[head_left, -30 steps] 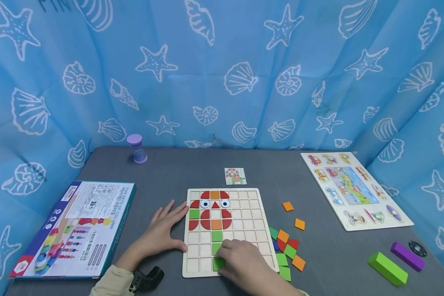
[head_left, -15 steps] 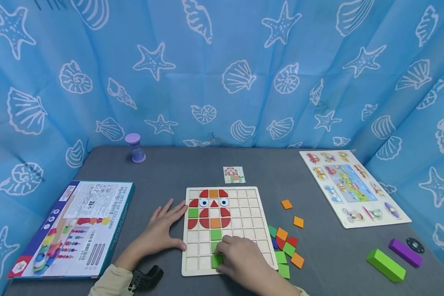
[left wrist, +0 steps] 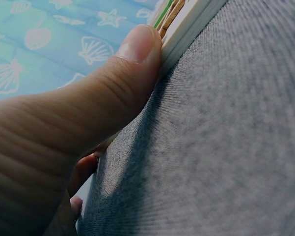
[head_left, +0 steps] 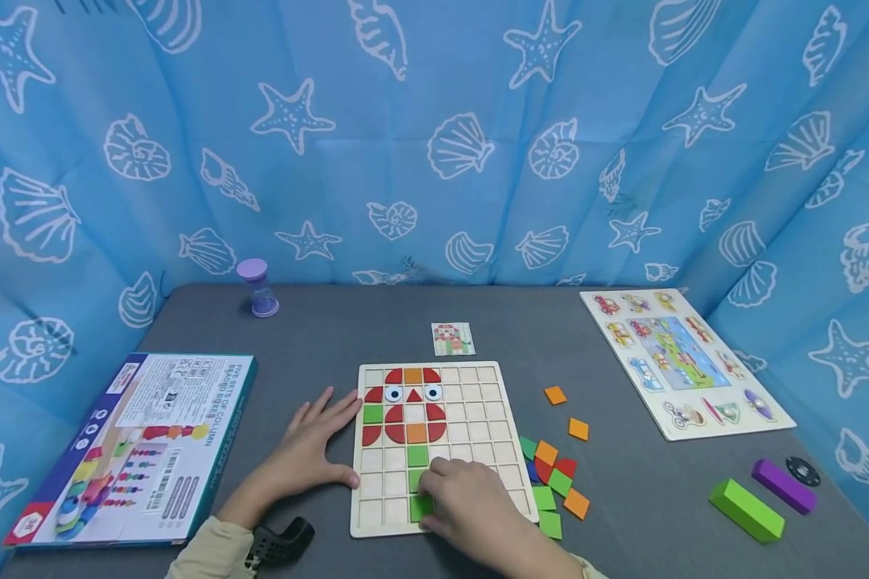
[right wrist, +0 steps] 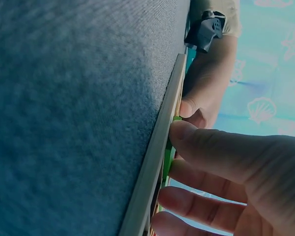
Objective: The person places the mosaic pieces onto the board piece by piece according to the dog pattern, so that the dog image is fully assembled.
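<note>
The square-celled wooden board (head_left: 394, 486) lies on the grey table. Its upper left holds red curved pieces (head_left: 394, 423), two eye pieces and orange tiles; green tiles run down one column below. My right hand (head_left: 474, 507) bends over the bottom row and pinches a green square tile (head_left: 420, 508); in the right wrist view thumb and finger meet this green tile (right wrist: 168, 164) at the board's edge. With fingers spread, my left hand (head_left: 307, 454) rests along the board's left side. In the left wrist view the thumb (left wrist: 137, 54) touches the board's edge (left wrist: 186, 37).
A small picture card (head_left: 452, 339) lies behind the board. Loose tiles (head_left: 545, 498) are heaped to its right. Around stand a beading-toy box (head_left: 159, 442), a sand timer (head_left: 261, 289), a vehicle puzzle (head_left: 684, 362), and green (head_left: 747, 511) and purple blocks (head_left: 784, 486).
The whole head view has shifted slightly, so everything sits a little further left and up. Both hands keep their places on the board, and the right hand stays at the same green tile.
</note>
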A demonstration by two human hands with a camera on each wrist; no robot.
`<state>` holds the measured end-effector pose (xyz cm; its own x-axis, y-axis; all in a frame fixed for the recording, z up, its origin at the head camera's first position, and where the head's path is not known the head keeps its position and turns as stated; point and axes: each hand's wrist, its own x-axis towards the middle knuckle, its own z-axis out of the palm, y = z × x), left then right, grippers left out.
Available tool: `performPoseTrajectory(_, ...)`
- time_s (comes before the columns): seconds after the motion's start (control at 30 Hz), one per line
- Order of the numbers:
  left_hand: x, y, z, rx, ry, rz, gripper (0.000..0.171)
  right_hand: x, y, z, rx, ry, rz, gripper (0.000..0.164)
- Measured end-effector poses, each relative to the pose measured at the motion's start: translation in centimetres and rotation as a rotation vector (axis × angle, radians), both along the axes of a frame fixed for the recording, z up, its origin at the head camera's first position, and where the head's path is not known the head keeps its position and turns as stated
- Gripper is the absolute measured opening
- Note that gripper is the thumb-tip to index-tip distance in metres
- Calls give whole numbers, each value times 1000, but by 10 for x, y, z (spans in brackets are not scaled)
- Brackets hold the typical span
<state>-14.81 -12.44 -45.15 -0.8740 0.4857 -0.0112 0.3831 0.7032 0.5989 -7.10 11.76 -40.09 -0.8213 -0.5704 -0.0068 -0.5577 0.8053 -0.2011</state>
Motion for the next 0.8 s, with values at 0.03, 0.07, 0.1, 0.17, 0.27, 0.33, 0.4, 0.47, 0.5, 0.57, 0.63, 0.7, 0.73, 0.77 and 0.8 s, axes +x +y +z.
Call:
performPoseTrajectory(0.03, 0, 0, 0, 0, 0, 1, 112, 0, 0, 0, -3, -1, 0, 25)
performPoseTrajectory(0.07, 0, 0, 0, 0, 1, 2, 112, 0, 0, 0, -7, -1, 2, 25)
performPoseTrajectory(0.1, 0, 0, 0, 0, 1, 3, 112, 0, 1, 0, -9, -1, 5, 25)
performPoseTrajectory(0.17, 0, 0, 0, -2, -2, 4, 112, -2, 4, 3, -16, -15, -4, 25)
performPoseTrajectory(0.27, -1, 0, -1, -4, -2, 4, 113, -9, 17, 14, -11, 2, -76, 27)
performPoseTrajectory(0.33, -1, -1, -1, -5, -1, 4, 113, -18, 32, 23, -21, 24, -185, 28)
performPoseTrajectory(0.4, -1, -1, -2, -6, -1, 6, 113, -30, 54, 30, -34, 73, -308, 30)
performPoseTrajectory(0.47, -1, -1, -1, -5, -3, 9, 113, -43, 79, 31, -54, 92, -429, 31)
performPoseTrajectory(0.5, -1, -1, -1, -4, -4, 11, 113, -49, 92, 30, -60, 92, -477, 32)
performPoseTrajectory(0.57, -1, -2, -1, -6, -3, 13, 113, -60, 118, 24, -53, 61, -550, 34)
performPoseTrajectory(0.63, -2, -2, -1, -7, -3, 9, 113, -70, 138, 17, -37, -5, -605, 36)
performPoseTrajectory(0.7, -2, -2, -2, -3, -6, 4, 112, -78, 152, 10, -19, -71, -645, 38)
performPoseTrajectory(0.73, -1, -2, -2, -2, -5, 1, 112, -82, 156, 8, -13, -95, -661, 39)
performPoseTrajectory(0.77, -1, -2, -2, 0, -5, 1, 113, -85, 159, 5, -4, -109, -673, 40)
performPoseTrajectory(0.8, -1, -2, -3, 3, -4, 0, 113, -88, 161, 4, 5, -118, -685, 40)
